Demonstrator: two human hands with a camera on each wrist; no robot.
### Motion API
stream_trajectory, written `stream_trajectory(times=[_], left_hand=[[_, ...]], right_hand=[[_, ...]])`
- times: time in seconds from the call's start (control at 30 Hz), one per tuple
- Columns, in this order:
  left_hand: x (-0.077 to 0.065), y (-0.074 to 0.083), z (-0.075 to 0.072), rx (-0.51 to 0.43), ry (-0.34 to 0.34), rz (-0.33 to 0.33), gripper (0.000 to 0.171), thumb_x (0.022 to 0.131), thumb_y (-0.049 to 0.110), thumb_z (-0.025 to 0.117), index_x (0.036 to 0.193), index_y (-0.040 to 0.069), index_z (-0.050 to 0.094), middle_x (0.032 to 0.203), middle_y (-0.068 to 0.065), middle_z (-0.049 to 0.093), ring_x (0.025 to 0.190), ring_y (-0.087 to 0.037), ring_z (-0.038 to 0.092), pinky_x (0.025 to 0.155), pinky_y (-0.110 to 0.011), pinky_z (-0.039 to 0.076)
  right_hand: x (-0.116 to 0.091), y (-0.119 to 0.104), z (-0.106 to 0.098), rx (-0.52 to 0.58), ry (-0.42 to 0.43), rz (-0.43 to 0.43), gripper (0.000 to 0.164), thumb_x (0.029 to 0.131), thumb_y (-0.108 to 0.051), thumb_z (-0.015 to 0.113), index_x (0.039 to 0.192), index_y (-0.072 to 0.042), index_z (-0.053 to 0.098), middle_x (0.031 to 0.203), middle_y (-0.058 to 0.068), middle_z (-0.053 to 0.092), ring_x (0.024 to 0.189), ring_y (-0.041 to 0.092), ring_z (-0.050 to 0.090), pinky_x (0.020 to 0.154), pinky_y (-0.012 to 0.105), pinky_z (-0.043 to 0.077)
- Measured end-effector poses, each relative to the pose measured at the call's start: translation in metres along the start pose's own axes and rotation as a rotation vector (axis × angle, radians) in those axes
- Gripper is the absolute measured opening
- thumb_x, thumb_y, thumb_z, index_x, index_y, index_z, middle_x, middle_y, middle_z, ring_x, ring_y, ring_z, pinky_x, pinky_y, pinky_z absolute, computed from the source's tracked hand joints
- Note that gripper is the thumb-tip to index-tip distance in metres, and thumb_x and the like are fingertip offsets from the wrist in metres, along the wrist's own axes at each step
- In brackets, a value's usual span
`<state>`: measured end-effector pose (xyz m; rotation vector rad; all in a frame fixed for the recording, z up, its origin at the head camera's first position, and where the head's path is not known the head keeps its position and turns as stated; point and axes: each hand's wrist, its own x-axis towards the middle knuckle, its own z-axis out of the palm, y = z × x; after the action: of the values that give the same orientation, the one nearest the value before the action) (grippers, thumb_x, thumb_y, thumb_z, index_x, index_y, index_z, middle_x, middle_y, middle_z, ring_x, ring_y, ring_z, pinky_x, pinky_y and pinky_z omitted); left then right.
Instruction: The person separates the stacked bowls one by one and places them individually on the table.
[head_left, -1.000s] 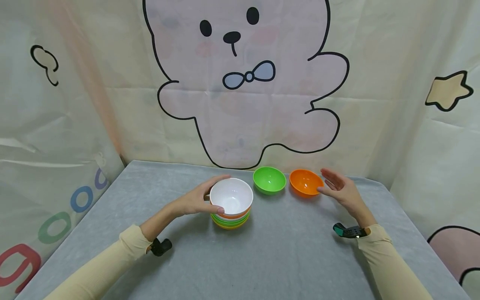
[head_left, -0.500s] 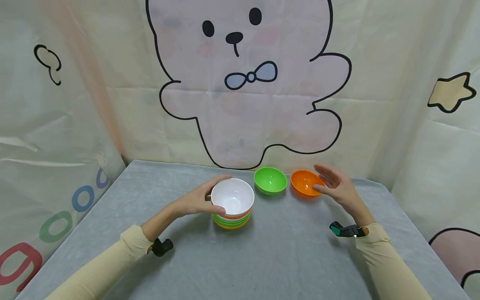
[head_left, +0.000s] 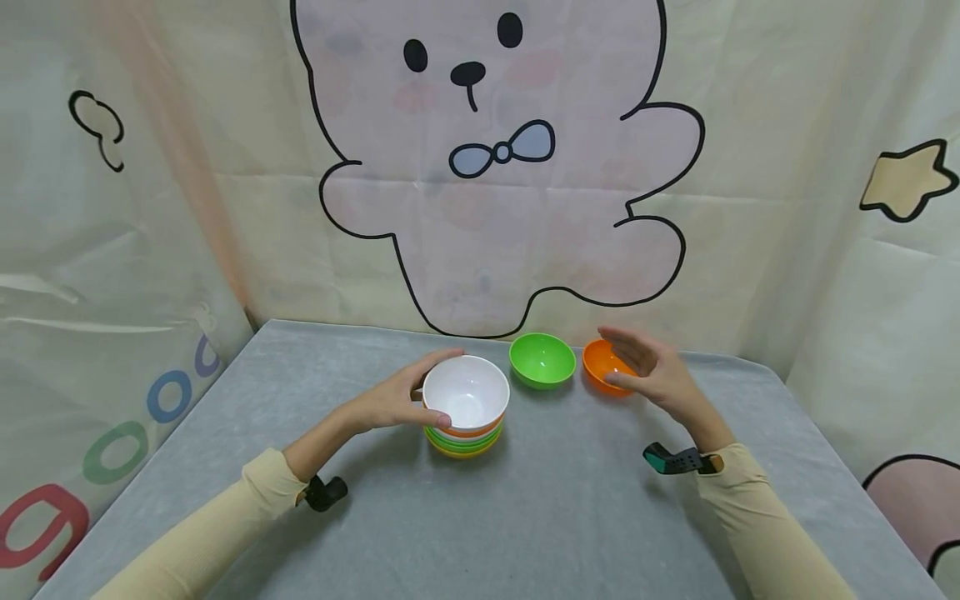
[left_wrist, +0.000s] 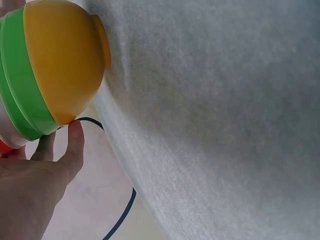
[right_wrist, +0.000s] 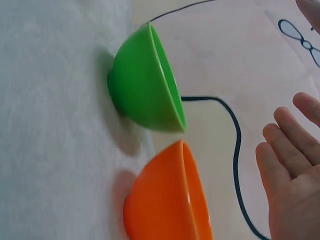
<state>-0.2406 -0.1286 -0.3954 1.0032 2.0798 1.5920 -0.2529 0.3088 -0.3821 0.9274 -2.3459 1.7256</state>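
My left hand (head_left: 393,398) holds a stack of nested bowls from the left, thumb at the front and fingers behind. A white bowl (head_left: 467,393) tops the stack, with orange, white and green rims under it. At the bottom is a yellow bowl (left_wrist: 62,60), its foot at the cloth in the left wrist view. My right hand (head_left: 660,379), fingers extended and holding nothing, hovers over the right side of an orange bowl (head_left: 598,368) and partly hides it. Left of that bowl stands a green bowl (head_left: 542,362). Both single bowls sit upright, mouths up.
A grey cloth (head_left: 525,517) covers the table, whose far edge lies just behind the single bowls. Printed curtains (head_left: 225,208) hang at the back and both sides. The stack stands left of the green bowl and nearer to me.
My right hand has moved left, from beside the orange bowl to over it. My left hand and the stack have stayed in place.
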Motion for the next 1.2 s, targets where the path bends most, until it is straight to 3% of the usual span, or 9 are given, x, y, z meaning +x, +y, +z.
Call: stream_trajectory(times=[0.27,0.43,0.57,0.63,0.87,1.03,1.2], left_hand=[[0.000,-0.001,0.000,-0.006,0.000,-0.008,0.093,0.086,0.020,0.083,0.161,0.017,0.027,0.148,-0.004,0.044,0.129,-0.023,0.050,0.107,-0.047,0.041],[0.000,-0.001,0.000,-0.011,-0.004,-0.007,0.094,0.086,0.020,0.083,0.161,0.015,0.026,0.148,-0.004,0.045,0.130,-0.024,0.050,0.107,-0.047,0.041],[0.001,-0.001,0.000,-0.010,-0.005,-0.006,0.095,0.085,0.021,0.083,0.161,0.015,0.026,0.148,-0.004,0.045,0.130,-0.023,0.050,0.107,-0.048,0.041],[0.001,-0.001,0.000,-0.010,-0.004,-0.007,0.095,0.085,0.021,0.083,0.161,0.015,0.026,0.148,-0.004,0.045,0.130,-0.023,0.050,0.107,-0.047,0.041],[0.000,-0.002,-0.001,-0.027,-0.004,-0.007,0.095,0.084,0.019,0.084,0.160,0.017,0.028,0.147,-0.005,0.047,0.130,-0.023,0.050,0.108,-0.047,0.040],[0.000,-0.002,-0.001,-0.042,-0.011,-0.001,0.099,0.081,0.017,0.087,0.160,0.013,0.028,0.147,-0.005,0.047,0.130,-0.024,0.050,0.107,-0.047,0.041],[0.000,-0.002,-0.001,-0.055,-0.020,0.008,0.102,0.078,0.015,0.089,0.160,0.016,0.028,0.147,-0.007,0.048,0.130,-0.025,0.051,0.106,-0.047,0.042]], right_hand=[[0.007,-0.006,0.013,0.097,-0.062,-0.061,0.070,0.084,0.016,0.074,0.146,0.014,0.041,0.149,0.030,0.043,0.140,0.035,0.040,0.113,0.037,0.032],[0.012,-0.009,0.023,0.124,-0.093,-0.058,0.070,0.085,0.012,0.076,0.146,0.013,0.042,0.149,0.025,0.046,0.140,0.035,0.040,0.113,0.039,0.033],[0.018,-0.010,0.032,0.134,-0.119,-0.068,0.072,0.083,0.012,0.077,0.146,0.011,0.043,0.148,0.023,0.048,0.139,0.042,0.039,0.113,0.040,0.033],[0.021,-0.010,0.036,0.152,-0.132,-0.071,0.072,0.082,0.014,0.077,0.146,0.012,0.043,0.147,0.027,0.047,0.139,0.043,0.039,0.113,0.041,0.033],[0.026,-0.011,0.049,0.229,-0.190,-0.064,0.073,0.084,0.014,0.075,0.147,0.014,0.038,0.149,0.031,0.041,0.142,0.033,0.038,0.114,0.041,0.031],[0.030,-0.015,0.057,0.277,-0.223,-0.055,0.076,0.084,0.013,0.076,0.148,0.015,0.035,0.151,0.036,0.034,0.144,0.036,0.034,0.115,0.044,0.028],[0.033,-0.017,0.065,0.243,-0.232,-0.058,0.075,0.084,0.012,0.076,0.148,0.013,0.036,0.150,0.034,0.037,0.142,0.039,0.035,0.114,0.043,0.030]])
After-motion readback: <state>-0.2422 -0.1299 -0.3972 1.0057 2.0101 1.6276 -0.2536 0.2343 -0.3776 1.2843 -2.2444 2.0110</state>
